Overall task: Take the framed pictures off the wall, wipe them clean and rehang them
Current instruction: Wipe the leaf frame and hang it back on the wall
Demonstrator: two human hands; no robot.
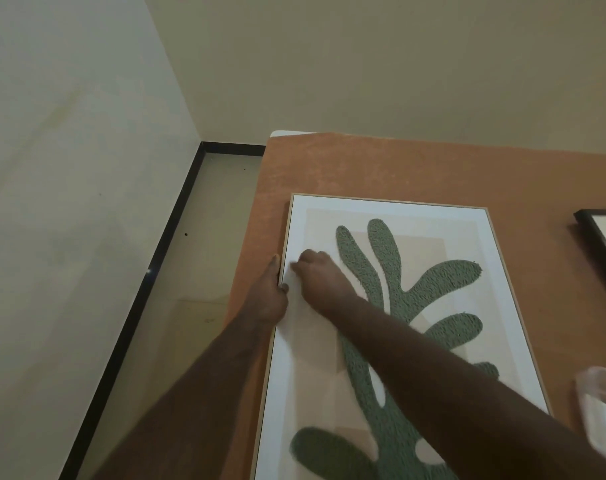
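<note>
A large framed picture (416,306) with a green leaf shape lies flat on an orange-brown tablecloth (381,168) – its thin pale frame runs along the table's left edge. The left hand (272,292) grips the frame's left side, thumb over the rim. The right hand (320,275) crosses over with fingers curled and pressed on the white border; whether it holds a cloth cannot be told. A dark-framed picture (603,244) lies at the right edge – a clear plastic container (603,407) sits below it
</note>
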